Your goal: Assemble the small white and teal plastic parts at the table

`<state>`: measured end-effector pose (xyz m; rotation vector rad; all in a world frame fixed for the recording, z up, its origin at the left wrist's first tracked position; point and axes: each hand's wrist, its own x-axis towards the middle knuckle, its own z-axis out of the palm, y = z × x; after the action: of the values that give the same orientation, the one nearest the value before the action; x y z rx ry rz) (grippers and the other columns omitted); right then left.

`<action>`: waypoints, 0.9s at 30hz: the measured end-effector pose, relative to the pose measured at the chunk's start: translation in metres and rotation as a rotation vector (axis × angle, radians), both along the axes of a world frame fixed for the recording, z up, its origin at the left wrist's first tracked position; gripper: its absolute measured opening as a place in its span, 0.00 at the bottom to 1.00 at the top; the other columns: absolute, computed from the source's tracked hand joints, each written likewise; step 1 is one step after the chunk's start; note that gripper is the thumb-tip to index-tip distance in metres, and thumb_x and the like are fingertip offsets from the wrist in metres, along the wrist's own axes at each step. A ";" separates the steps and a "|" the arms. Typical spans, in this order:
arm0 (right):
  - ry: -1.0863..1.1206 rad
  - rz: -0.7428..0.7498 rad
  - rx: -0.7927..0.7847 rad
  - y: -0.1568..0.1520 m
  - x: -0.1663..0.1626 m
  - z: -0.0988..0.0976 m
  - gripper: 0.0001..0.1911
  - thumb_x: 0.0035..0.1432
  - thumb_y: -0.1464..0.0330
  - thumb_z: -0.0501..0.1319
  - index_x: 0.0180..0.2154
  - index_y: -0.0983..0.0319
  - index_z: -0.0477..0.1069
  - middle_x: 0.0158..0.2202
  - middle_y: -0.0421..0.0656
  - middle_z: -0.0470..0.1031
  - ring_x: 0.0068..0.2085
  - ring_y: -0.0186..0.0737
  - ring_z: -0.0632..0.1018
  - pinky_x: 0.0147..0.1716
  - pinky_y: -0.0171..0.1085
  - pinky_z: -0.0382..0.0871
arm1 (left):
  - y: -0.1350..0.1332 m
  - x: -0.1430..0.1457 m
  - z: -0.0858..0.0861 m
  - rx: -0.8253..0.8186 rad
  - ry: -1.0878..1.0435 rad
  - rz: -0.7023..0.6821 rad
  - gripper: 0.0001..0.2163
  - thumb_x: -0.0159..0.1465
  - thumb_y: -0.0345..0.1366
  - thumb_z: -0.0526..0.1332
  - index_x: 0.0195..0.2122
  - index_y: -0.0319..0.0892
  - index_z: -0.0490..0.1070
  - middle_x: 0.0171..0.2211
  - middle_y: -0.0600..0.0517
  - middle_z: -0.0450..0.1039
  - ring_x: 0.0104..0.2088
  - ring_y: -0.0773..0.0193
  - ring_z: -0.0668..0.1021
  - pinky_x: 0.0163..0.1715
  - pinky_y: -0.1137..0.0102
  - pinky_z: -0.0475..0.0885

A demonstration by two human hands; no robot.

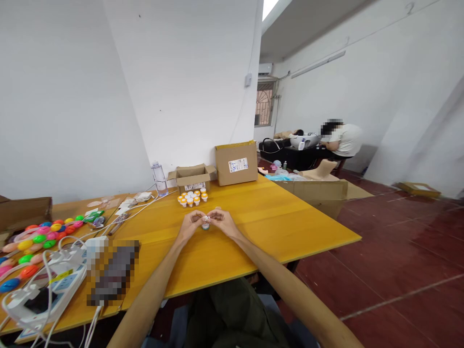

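My left hand (pixel 191 224) and my right hand (pixel 224 224) meet over the wooden table (pixel 282 222). Their fingers pinch together at a small white item (pixel 206 220), whose exact kind is too small to make out. Just below the fingertips shows a greenish-grey end (pixel 206 226); whether it belongs to the same item I cannot tell. Beyond my hands stands a cluster of small white containers with orange-yellow bands (pixel 190 199), close to an open cardboard box (pixel 192 180).
A closed carton (pixel 236 164) and a clear bottle (pixel 159 179) stand by the wall. On the left lie colourful balls (pixel 39 238), cables, a loaded power strip (pixel 61 295) and a blurred-out dark object (pixel 115 270). Another person (pixel 346 140) sits near a white basin (pixel 304 140).
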<state>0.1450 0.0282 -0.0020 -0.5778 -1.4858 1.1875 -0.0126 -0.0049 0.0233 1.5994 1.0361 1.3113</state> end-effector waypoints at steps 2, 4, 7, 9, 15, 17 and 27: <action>0.002 0.002 -0.004 0.000 0.000 0.000 0.16 0.38 0.57 0.72 0.28 0.59 0.76 0.27 0.40 0.77 0.31 0.38 0.76 0.35 0.37 0.71 | 0.000 0.000 0.000 -0.001 -0.009 0.003 0.16 0.49 0.48 0.70 0.29 0.40 0.75 0.24 0.51 0.77 0.26 0.63 0.78 0.30 0.68 0.74; 0.002 0.010 -0.010 0.000 0.000 0.000 0.16 0.38 0.57 0.72 0.28 0.59 0.76 0.27 0.40 0.77 0.31 0.38 0.76 0.35 0.37 0.71 | -0.001 0.000 0.001 -0.001 -0.018 0.002 0.15 0.50 0.47 0.70 0.29 0.40 0.75 0.24 0.51 0.78 0.26 0.63 0.78 0.30 0.69 0.74; 0.005 0.017 -0.016 0.001 0.001 -0.001 0.16 0.38 0.58 0.73 0.28 0.59 0.76 0.27 0.40 0.77 0.31 0.37 0.76 0.35 0.37 0.71 | -0.002 0.001 0.002 0.001 -0.006 -0.005 0.14 0.50 0.46 0.70 0.29 0.40 0.75 0.25 0.51 0.78 0.26 0.63 0.78 0.30 0.69 0.74; 0.008 0.019 -0.016 0.002 0.001 -0.002 0.15 0.38 0.58 0.72 0.28 0.59 0.76 0.27 0.40 0.77 0.31 0.37 0.76 0.35 0.37 0.71 | -0.002 0.001 0.003 0.002 0.001 -0.005 0.14 0.51 0.46 0.69 0.29 0.40 0.76 0.25 0.51 0.78 0.27 0.63 0.78 0.30 0.69 0.73; 0.009 0.030 -0.016 0.003 0.001 -0.003 0.14 0.39 0.58 0.72 0.28 0.59 0.77 0.27 0.40 0.77 0.31 0.37 0.76 0.35 0.37 0.72 | -0.003 0.002 0.004 -0.002 -0.012 0.001 0.14 0.50 0.46 0.70 0.29 0.40 0.76 0.26 0.50 0.78 0.27 0.63 0.78 0.30 0.69 0.73; 0.008 0.030 -0.017 0.003 0.001 -0.002 0.14 0.39 0.59 0.72 0.28 0.59 0.76 0.27 0.40 0.77 0.30 0.37 0.76 0.35 0.37 0.72 | -0.003 0.002 0.004 0.004 -0.015 0.001 0.14 0.50 0.46 0.70 0.29 0.40 0.76 0.26 0.50 0.78 0.27 0.63 0.78 0.30 0.69 0.73; 0.054 0.020 -0.009 0.003 0.003 -0.001 0.14 0.40 0.60 0.72 0.28 0.60 0.76 0.27 0.39 0.77 0.29 0.35 0.76 0.34 0.36 0.73 | -0.003 0.003 0.004 -0.029 -0.036 -0.002 0.17 0.49 0.48 0.70 0.30 0.39 0.75 0.26 0.50 0.78 0.28 0.62 0.79 0.32 0.69 0.73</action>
<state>0.1476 0.0310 -0.0032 -0.5342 -1.4436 1.2169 -0.0092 -0.0079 0.0275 1.5502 1.0265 1.3131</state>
